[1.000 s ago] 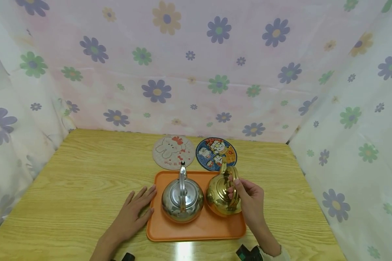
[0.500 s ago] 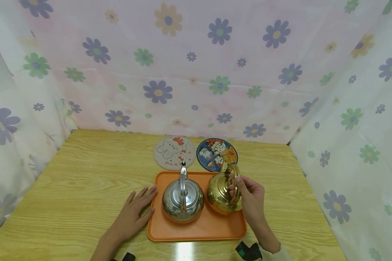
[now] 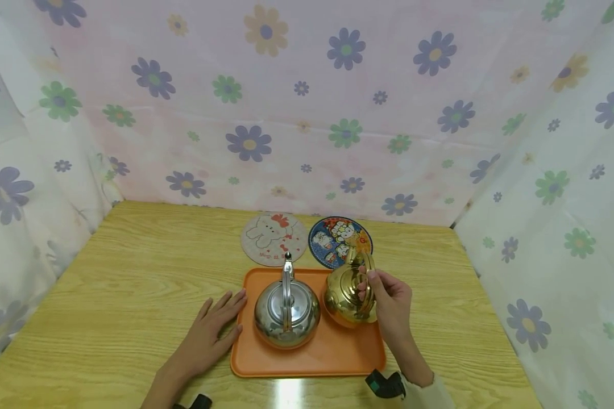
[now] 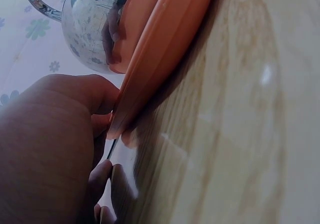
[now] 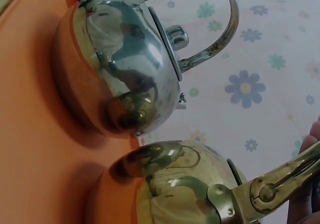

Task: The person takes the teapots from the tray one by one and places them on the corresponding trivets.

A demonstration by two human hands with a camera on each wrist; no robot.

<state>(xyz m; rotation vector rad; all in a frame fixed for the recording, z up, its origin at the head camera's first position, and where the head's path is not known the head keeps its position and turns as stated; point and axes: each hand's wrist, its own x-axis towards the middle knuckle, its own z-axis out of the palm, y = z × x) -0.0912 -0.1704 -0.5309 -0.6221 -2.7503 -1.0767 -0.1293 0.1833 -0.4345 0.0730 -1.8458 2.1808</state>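
Gold kettle (image 3: pixel 349 295) handle gripped by right hand (image 3: pixel 389 301); left hand (image 3: pixel 210 332) flat, seemingly touching tray (image 4: pixel 150 78).

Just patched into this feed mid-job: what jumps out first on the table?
Two shiny kettles on an orange tray at the table's near middle: a silver kettle on the left, and a gold kettle on the right, whose handle the right hand grips. The left hand lies flat against the tray's left rim. Beyond the tray lie two round cartoon mats, side by side.
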